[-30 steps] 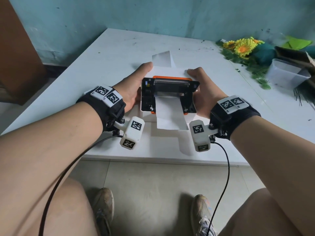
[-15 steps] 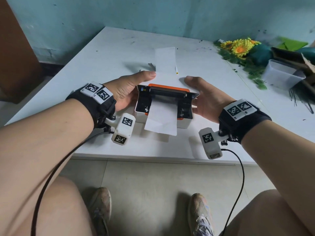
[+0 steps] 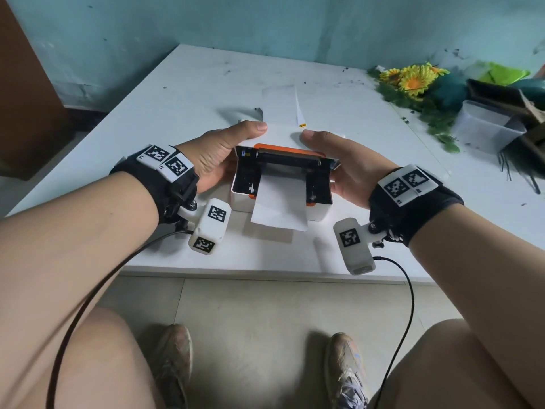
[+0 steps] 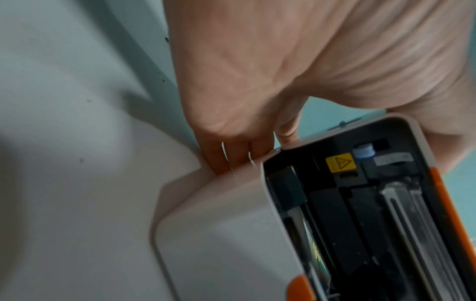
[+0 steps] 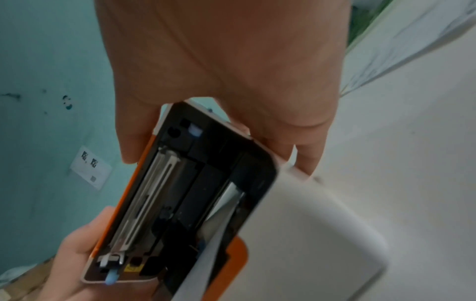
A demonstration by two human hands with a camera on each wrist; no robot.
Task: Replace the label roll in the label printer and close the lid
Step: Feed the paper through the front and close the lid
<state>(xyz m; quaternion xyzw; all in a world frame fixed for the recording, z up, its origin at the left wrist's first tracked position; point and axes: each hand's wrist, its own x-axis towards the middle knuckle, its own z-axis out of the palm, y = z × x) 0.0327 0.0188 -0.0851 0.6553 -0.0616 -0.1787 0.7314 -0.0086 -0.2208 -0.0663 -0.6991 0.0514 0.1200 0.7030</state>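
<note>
Label printer [image 3: 281, 184] set near the front edge of the white surface [image 3: 188, 93], lid [image 3: 287, 160] raised and not yet latched. Strip of white label paper [image 3: 280, 206] fed out through the front slot and draped over the printer's front face, so loading judged done; roll itself hidden inside the body. Remaining: lid to be pressed down until seated.

Left hand [image 3: 216, 159] at the printer's left side, thumb laid along the lid's rear edge, fingers [image 4: 231, 150] curled against the lid's outer face. Right hand [image 3: 343, 166] mirrored at the printer's right side, thumb on the rear edge, fingers [image 5: 305, 156] wrapped behind the lid. Both hands judged grasping the lid.

Loose paper strip [image 3: 298, 106] with a small yellow tab lying beyond the printer; origin not determinable.

Surface scuffed and speckled with dark marks. Artificial yellow flowers [image 3: 413, 81], greenery and a clear plastic tub [image 3: 486, 125] to the printer's far right. Teal wall [image 3: 265, 25] behind the surface, stained; pale tiled floor [image 3: 265, 320] below its front edge.
</note>
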